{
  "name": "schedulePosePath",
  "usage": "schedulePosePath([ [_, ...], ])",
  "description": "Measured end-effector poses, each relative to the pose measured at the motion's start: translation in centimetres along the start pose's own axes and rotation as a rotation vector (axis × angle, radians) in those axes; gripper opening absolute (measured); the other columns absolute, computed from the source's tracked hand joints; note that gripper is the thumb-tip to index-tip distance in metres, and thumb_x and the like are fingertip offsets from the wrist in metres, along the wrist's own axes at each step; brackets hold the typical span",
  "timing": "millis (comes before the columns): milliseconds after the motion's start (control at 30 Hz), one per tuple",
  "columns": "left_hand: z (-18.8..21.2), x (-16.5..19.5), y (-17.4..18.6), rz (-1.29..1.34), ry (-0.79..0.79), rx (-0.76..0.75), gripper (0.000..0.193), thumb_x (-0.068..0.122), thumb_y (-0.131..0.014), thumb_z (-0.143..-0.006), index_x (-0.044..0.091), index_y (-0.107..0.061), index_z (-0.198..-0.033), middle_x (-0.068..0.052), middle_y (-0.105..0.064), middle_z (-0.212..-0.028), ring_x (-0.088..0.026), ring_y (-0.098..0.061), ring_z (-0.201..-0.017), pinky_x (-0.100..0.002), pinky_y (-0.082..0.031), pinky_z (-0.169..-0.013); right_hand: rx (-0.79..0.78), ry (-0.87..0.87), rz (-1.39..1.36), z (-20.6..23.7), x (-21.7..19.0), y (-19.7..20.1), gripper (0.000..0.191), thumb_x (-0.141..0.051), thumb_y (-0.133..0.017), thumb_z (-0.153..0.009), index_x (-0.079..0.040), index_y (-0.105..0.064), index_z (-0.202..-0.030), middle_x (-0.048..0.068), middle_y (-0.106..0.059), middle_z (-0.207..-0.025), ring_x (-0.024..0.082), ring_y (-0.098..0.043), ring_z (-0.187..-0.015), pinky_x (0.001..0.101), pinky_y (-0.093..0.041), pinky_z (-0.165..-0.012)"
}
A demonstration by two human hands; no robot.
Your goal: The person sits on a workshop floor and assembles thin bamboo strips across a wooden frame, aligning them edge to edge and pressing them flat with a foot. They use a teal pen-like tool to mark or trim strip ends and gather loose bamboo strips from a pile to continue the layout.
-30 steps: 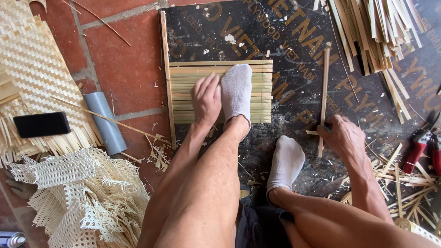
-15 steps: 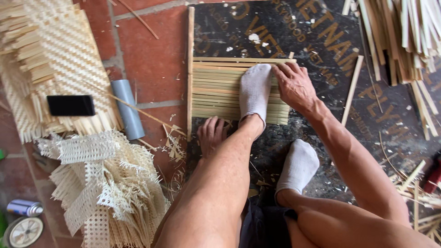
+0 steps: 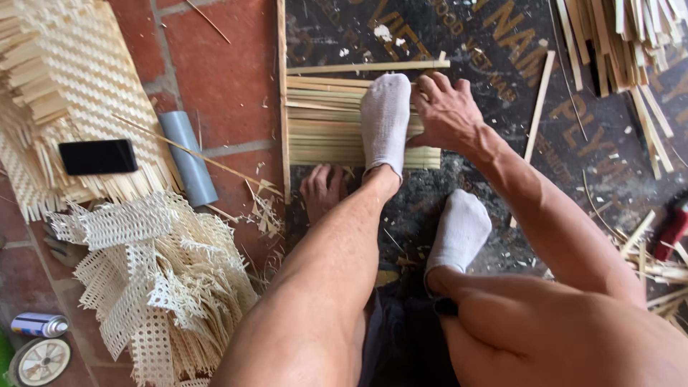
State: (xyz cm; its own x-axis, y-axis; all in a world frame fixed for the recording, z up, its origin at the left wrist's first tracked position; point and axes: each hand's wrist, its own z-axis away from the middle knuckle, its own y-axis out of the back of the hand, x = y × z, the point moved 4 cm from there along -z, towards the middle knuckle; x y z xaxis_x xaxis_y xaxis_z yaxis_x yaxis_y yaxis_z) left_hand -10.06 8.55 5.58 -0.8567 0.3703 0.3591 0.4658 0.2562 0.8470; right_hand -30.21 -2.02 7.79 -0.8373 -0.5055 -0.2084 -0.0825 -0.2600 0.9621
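left hand [image 3: 324, 190] has dropped off the slats [image 3: 326, 122] to the floor by their near edge, flat, fingers spread, holding nothing. socked foot [image 3: 385, 122] pins the slats on the dark board [image 3: 487, 43]. right hand [image 3: 448, 111] has come over from the loose strip [image 3: 536, 107], now open, pressing the slats' right ends.

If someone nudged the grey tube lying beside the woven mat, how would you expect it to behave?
The grey tube would probably roll sideways, since it is round and lies flat on the brick floor. It looks like hollow plastic pipe, so likely light and stiff. A thin bamboo sliver lies across it and would probably shift with it.
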Motion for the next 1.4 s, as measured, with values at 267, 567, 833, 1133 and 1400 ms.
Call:
schedulePosePath([
  [267, 7.8, -4.6, 1.1, -0.167, 0.063, -0.015, 0.032, 0.013, -0.068, -0.099, 0.009, -0.070, -0.131, -0.013, -0.059, -0.132, -0.031, -0.054, -0.130, -0.051, -0.042, -0.110, -0.178, 0.044, 0.178, 0.4, -2.6, -0.3, 0.147, -0.071, -0.092, -0.043, -0.009, -0.028, -0.160, 0.035, -0.031, -0.154, 0.054, -0.032, -0.140, 0.0740, -0.044, -0.096],
  [567, 8.6, -5.5, 0.5, -0.099, 0.096, -0.069, 0.038, 0.017, -0.068, -0.098, 0.008, -0.067, -0.135, -0.014, -0.057, -0.135, -0.033, -0.052, -0.131, -0.056, -0.039, -0.109, -0.157, 0.167, 0.322, -0.8, -5.1, -0.2, 0.084, -0.031, -0.075, -0.088, -0.009, -0.034, -0.158, 0.043, -0.046, -0.139, 0.052, -0.064, -0.101, 0.0510, -0.062, -0.062],
  [833, 8.3, -5.9, 0.6, -0.097, 0.106, -0.064, 0.038, 0.018, -0.068, -0.100, 0.009, -0.066, -0.136, -0.013, -0.055, -0.137, -0.032, -0.051, -0.133, -0.055, -0.039, -0.109, -0.147, 0.196, 0.359, -1.1, -4.9, -1.1, 0.073, -0.014, -0.057, -0.094, -0.004, -0.028, -0.160, 0.028, -0.065, -0.106, 0.031, -0.070, -0.081, 0.0396, -0.059, -0.065],
  [1133, 7.4, -5.6, 1.6, -0.064, 0.125, -0.057, 0.031, 0.014, -0.068, -0.098, 0.008, -0.070, -0.128, -0.012, -0.059, -0.132, -0.031, -0.054, -0.129, -0.053, -0.039, -0.107, -0.233, 0.118, 0.274, -1.0, -4.9, -2.2, 0.056, -0.016, -0.049, -0.104, 0.004, -0.035, -0.155, 0.020, -0.066, -0.097, 0.027, -0.070, -0.082, 0.0380, -0.059, -0.068],
  [1400, 5.8, -5.5, 2.7, -0.082, 0.081, -0.146, 0.032, 0.004, -0.067, -0.090, 0.006, -0.073, -0.121, -0.011, -0.061, -0.125, -0.030, -0.056, -0.124, -0.050, -0.041, -0.104, -0.206, 0.148, 0.097, -1.6, -3.0, -2.6, 0.025, -0.018, -0.044, -0.106, 0.003, -0.057, -0.110, 0.017, -0.064, -0.092, 0.025, -0.067, -0.072, 0.0365, -0.057, -0.051],
])
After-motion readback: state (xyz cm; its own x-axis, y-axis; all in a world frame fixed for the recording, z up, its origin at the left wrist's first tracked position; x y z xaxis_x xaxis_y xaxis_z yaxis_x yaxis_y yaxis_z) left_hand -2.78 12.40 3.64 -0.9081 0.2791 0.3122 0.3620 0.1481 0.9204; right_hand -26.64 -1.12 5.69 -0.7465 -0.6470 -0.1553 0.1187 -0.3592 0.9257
